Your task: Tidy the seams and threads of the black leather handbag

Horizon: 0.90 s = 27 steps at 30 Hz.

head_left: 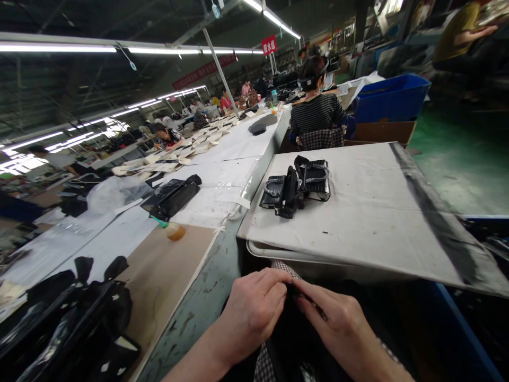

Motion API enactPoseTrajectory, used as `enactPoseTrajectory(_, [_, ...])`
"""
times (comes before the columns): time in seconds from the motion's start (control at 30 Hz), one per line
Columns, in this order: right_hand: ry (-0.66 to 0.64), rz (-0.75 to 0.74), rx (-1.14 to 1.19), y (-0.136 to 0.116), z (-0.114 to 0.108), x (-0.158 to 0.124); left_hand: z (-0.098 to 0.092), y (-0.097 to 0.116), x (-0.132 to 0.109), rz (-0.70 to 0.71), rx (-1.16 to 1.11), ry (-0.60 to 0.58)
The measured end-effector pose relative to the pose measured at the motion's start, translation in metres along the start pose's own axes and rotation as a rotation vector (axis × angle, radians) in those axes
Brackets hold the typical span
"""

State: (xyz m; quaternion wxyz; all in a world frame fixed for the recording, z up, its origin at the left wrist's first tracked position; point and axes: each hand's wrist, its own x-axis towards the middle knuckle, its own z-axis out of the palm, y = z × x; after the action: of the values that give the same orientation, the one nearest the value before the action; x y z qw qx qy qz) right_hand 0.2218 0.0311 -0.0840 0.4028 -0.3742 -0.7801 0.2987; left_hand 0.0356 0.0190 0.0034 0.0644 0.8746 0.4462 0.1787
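My left hand (254, 300) and my right hand (338, 313) meet in front of me, fingers curled and pinched. Between them is the edge of a black item (290, 339), which hangs down over my lap; its kind is hard to make out in the dark. Both hands appear to grip this edge, though the fingertips are partly hidden. Checkered cloth (264, 366) shows below and behind the black item. Just beyond my hands, black handbags (316, 180) with wrapped handles lie on a white-covered board (369, 212).
Left runs a long workbench (222, 170) with a black bag (175, 196), a small bottle of amber liquid (175, 232) and piled black bags (67, 318). Ahead sits a co-worker in a striped top (318, 114), beside a blue bin (392, 98). Another blue bin (465, 329) stands low right.
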Motion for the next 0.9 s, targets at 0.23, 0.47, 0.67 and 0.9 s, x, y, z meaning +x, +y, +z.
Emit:
enactPoseTrajectory(0.23, [-0.019, -0.064, -0.053, -0.001, -0.004, 0.004, 0.009, -0.010, -0.001, 0.037, -0.054, 0.072])
enactPoseTrajectory(0.47, [-0.071, 0.016, 0.054, 0.002, -0.010, 0.009, 0.012, -0.012, 0.008, -0.214, -0.323, 0.109])
enactPoseTrajectory(0.67, [-0.054, 0.055, 0.151, 0.002, -0.008, 0.010, 0.011, -0.014, 0.007, -0.232, -0.387, 0.128])
enactPoseTrajectory(0.9, [-0.059, 0.039, 0.153, 0.001, -0.008, 0.007, 0.011, -0.010, 0.006, -0.271, -0.426, 0.142])
